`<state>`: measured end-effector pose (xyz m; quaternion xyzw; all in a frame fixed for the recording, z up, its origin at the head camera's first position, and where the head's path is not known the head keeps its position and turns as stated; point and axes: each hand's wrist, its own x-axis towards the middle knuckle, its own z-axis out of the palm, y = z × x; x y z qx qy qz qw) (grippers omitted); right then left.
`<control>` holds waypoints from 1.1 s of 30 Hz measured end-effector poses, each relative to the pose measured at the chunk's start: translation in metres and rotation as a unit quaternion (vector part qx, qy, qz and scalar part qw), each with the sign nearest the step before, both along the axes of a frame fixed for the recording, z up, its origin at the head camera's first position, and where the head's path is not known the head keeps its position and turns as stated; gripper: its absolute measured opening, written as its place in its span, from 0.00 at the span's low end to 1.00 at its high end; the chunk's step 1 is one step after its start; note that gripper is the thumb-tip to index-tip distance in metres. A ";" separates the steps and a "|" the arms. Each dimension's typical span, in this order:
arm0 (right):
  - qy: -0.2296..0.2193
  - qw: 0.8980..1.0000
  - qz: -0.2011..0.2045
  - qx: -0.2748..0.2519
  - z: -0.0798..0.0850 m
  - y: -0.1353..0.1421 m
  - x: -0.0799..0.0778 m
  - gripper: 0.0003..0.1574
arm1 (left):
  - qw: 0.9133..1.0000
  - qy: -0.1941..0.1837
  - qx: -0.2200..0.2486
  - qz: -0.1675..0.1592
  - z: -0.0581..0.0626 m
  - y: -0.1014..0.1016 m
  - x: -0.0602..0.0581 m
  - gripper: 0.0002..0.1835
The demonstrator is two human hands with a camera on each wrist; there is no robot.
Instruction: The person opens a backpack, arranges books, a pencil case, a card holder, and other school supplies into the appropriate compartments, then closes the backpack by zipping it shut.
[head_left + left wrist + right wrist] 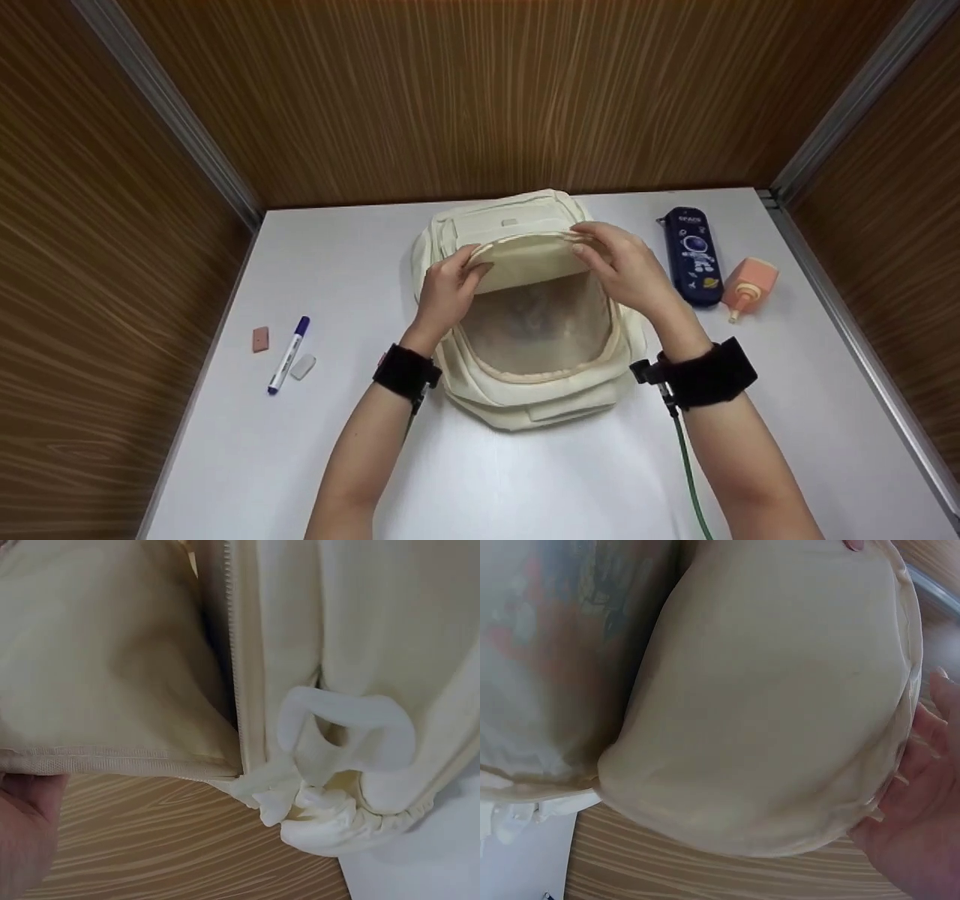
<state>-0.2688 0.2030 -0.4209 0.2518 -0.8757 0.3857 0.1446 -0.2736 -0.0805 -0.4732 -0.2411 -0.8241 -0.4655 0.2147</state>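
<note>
A cream backpack [480, 390] lies on the table with its zipped front flap [525, 262] raised. My left hand [444, 292] pinches the left part of the flap's edge between thumb and fingers. Across from it, my right hand [626, 266] holds the right part of that edge, thumb on the inner side. Below the flap the opening shows a greyish, glossy lining [536, 330] with blurred coloured patches. The left wrist view shows the zipper teeth [231, 637] and a white strap buckle [349, 716]. Behind the flap's rim, some right fingers [930, 727] are partly hidden.
Right of the backpack lie a dark blue pencil case [694, 259] with a space print and an orange bottle [751, 283] with a nozzle. On the left are a marker [289, 356], a pinkish block [260, 339] and a small white piece [303, 367]. Wood-grain panels [510, 97] enclose the table.
</note>
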 end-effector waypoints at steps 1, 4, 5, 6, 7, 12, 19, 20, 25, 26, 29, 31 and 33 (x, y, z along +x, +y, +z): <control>0.003 1.000 -0.011 -0.005 -0.002 0.004 -0.002 0.20 | 1.000 -0.015 0.013 0.008 0.000 0.000 -0.002 0.13; 0.003 0.998 -0.056 -0.025 -0.011 0.019 -0.010 0.22 | 0.996 -0.058 0.046 0.040 0.000 -0.002 -0.007 0.12; -0.002 0.997 -0.075 -0.033 -0.014 0.024 -0.013 0.23 | 0.995 -0.071 0.052 0.052 0.000 -0.002 -0.009 0.10; -0.009 0.995 -0.093 -0.039 -0.019 0.030 -0.016 0.23 | 0.993 -0.082 0.058 0.062 0.000 -0.003 -0.010 0.10; -0.019 0.993 -0.112 -0.041 -0.024 0.036 -0.018 0.24 | 0.991 -0.091 0.061 0.071 0.000 -0.003 -0.011 0.09; -0.105 0.973 -0.206 0.013 -0.052 0.064 -0.028 0.31 | 0.985 -0.130 0.063 0.096 0.001 -0.003 -0.014 0.11; -0.258 0.919 -0.252 0.159 -0.091 0.092 -0.024 0.44 | 0.978 -0.156 0.060 0.123 0.001 -0.003 -0.019 0.12; -0.273 0.912 -0.253 0.171 -0.096 0.095 -0.021 0.46 | 0.978 -0.159 0.062 0.123 0.000 -0.003 -0.019 0.12; -0.307 0.893 -0.265 0.194 -0.115 0.106 -0.012 0.51 | 0.975 -0.170 0.068 0.123 -0.001 -0.005 -0.022 0.11; -0.310 0.891 -0.266 0.200 -0.117 0.107 -0.011 0.51 | 0.975 -0.171 0.067 0.123 -0.001 -0.006 -0.022 0.11; -0.304 0.888 -0.267 0.216 -0.122 0.110 -0.008 0.51 | 0.974 -0.176 0.065 0.124 -0.002 -0.007 -0.023 0.11; -0.289 0.891 -0.268 0.227 -0.123 0.110 -0.004 0.50 | 0.974 -0.180 0.064 0.124 -0.002 -0.008 -0.023 0.11; -0.277 0.893 -0.268 0.233 -0.124 0.109 -0.001 0.49 | 0.973 -0.183 0.065 0.125 -0.002 -0.009 -0.024 0.11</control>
